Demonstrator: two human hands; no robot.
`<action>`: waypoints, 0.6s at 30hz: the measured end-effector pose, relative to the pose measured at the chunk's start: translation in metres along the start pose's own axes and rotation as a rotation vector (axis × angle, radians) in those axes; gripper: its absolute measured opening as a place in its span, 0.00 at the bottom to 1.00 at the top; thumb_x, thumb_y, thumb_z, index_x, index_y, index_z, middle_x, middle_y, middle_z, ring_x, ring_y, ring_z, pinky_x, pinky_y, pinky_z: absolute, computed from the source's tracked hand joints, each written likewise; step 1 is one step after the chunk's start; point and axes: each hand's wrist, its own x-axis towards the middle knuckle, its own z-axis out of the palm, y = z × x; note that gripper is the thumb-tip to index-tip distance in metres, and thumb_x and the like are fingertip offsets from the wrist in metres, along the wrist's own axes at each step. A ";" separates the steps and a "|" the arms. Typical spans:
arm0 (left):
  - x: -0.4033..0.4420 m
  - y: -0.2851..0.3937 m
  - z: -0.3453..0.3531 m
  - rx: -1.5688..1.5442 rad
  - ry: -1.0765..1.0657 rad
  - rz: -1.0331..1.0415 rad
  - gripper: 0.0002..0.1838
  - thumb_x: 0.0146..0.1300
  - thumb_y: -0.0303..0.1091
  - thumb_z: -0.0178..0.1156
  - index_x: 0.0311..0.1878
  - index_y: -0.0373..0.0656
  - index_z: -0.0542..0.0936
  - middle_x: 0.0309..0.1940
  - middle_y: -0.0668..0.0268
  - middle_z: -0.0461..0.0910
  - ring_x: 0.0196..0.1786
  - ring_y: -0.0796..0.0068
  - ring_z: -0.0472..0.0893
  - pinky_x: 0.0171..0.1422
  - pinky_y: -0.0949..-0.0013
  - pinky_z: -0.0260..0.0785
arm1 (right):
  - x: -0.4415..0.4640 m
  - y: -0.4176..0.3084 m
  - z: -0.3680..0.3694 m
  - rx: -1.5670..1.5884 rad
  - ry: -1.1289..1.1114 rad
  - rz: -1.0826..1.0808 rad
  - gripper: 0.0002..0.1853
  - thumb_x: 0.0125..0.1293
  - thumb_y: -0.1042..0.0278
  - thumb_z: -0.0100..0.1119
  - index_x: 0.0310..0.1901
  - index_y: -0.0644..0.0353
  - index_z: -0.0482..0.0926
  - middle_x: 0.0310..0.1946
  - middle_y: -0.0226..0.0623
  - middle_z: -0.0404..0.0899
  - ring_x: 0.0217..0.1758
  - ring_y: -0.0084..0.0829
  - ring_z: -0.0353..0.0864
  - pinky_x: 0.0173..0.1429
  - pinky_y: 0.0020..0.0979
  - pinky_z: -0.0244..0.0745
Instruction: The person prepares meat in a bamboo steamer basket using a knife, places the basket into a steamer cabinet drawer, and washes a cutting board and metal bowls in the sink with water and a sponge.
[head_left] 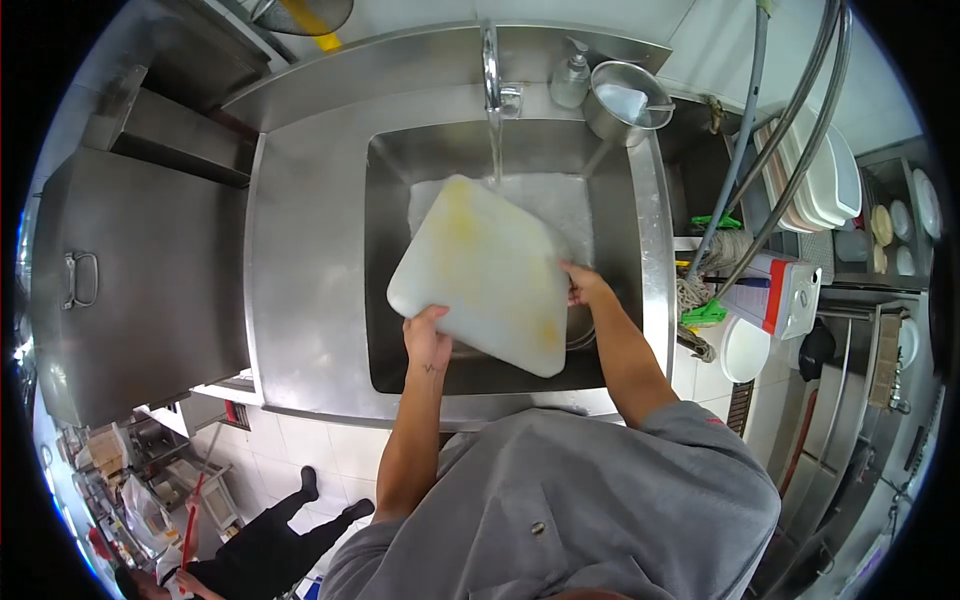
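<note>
A white cutting board (485,270) with yellow stains is held tilted over the metal sink (385,355). My left hand (428,338) grips its lower left edge, thumb on top. On the right edge, my right hand (580,284) is closed round the board, its fingers partly hidden behind it. Water runs from the faucet (490,70) down behind the board's upper edge. Another pale, flat, white thing (570,205) lies in the sink under the board; most of it is covered.
At the sink's back right stand a soap pump bottle (571,78) and a metal pot (608,112). Hoses (755,130) hang at the right, near mops (715,255) and white tubs (825,170). A person in dark trousers (262,545) with a red stick is at lower left.
</note>
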 end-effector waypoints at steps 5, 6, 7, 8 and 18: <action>-0.028 0.003 -0.041 -0.138 0.046 -0.121 0.27 0.49 0.17 0.53 0.57 0.36 0.72 0.51 0.58 0.76 0.56 0.56 0.76 0.66 0.54 0.67 | 0.011 0.001 0.005 0.347 0.056 -0.244 0.38 0.63 0.48 0.64 0.63 0.74 0.65 0.57 0.54 0.74 0.56 0.44 0.77 0.55 0.43 0.75; -0.025 -0.007 -0.054 -0.196 -0.032 -0.144 0.28 0.49 0.18 0.54 0.58 0.36 0.72 0.53 0.58 0.76 0.58 0.56 0.75 0.67 0.54 0.66 | -0.003 -0.009 -0.003 0.291 0.004 -0.297 0.40 0.63 0.53 0.67 0.65 0.75 0.61 0.59 0.54 0.72 0.58 0.43 0.77 0.60 0.40 0.73; -0.025 -0.013 -0.063 -0.258 -0.110 -0.166 0.29 0.48 0.18 0.55 0.59 0.37 0.71 0.54 0.59 0.75 0.59 0.56 0.74 0.68 0.54 0.66 | -0.028 -0.021 -0.002 0.294 0.011 -0.308 0.40 0.63 0.53 0.67 0.65 0.75 0.61 0.59 0.54 0.72 0.58 0.43 0.77 0.60 0.40 0.73; -0.029 -0.017 -0.064 -0.258 -0.124 -0.168 0.29 0.48 0.18 0.55 0.59 0.37 0.71 0.54 0.59 0.75 0.59 0.56 0.74 0.68 0.54 0.66 | -0.068 -0.040 0.006 0.269 0.156 -0.457 0.41 0.62 0.55 0.67 0.66 0.77 0.59 0.60 0.54 0.72 0.59 0.41 0.75 0.61 0.38 0.72; 0.006 0.083 -0.050 -0.008 -0.769 -0.200 0.21 0.69 0.36 0.54 0.62 0.37 0.71 0.56 0.60 0.76 0.61 0.62 0.74 0.66 0.59 0.65 | -0.096 -0.073 -0.005 0.551 0.218 -0.972 0.31 0.62 0.57 0.68 0.57 0.75 0.70 0.50 0.47 0.79 0.51 0.35 0.79 0.58 0.34 0.71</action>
